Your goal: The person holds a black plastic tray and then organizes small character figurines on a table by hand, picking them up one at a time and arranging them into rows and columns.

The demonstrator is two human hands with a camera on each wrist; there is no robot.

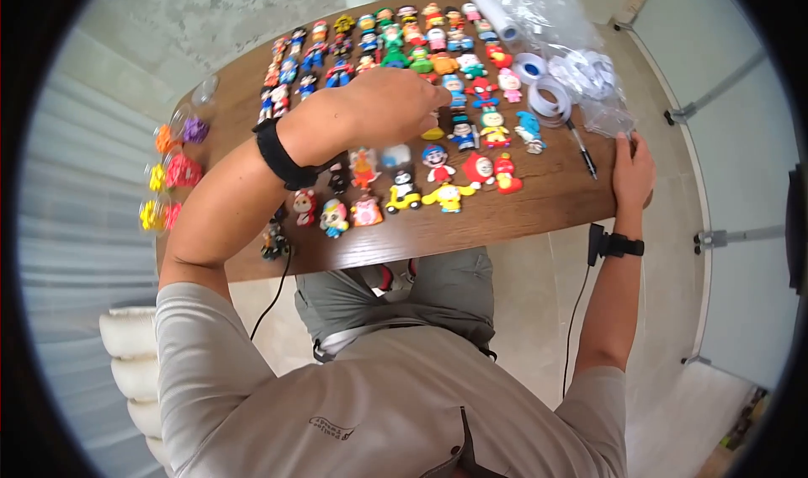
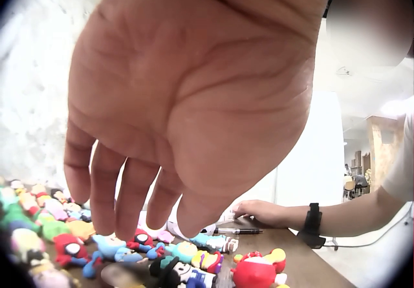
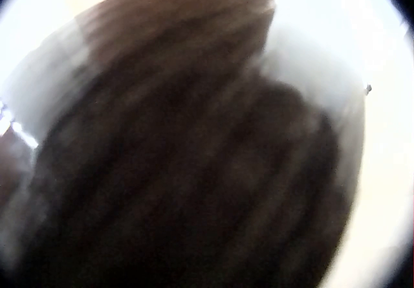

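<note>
My left hand [image 1: 383, 108] is over the middle of many small toy figurines standing in rows, and hides some of them. In the left wrist view the fingers [image 2: 136, 194] point down, loosely spread, with nothing between them. Below and around them are a red round figurine [image 2: 253, 270] and a blue-capped one [image 2: 111, 245]. Nearby in the head view are a Spider-Man figurine [image 1: 482, 91] and a dark-haired figurine [image 1: 462, 133]. My right hand [image 1: 633, 175] rests at the table's right edge, beside a clear plastic bag [image 1: 608, 123]. The right wrist view is dark and blurred.
Rolls of tape [image 1: 549, 101] and a black pen [image 1: 582, 150] lie right of the figurines. A white roll [image 1: 493, 12] lies at the back. Small clear cups with coloured pieces [image 1: 183, 171] stand at the left edge of the wooden table [image 1: 539, 196]. Cables hang from both wrists.
</note>
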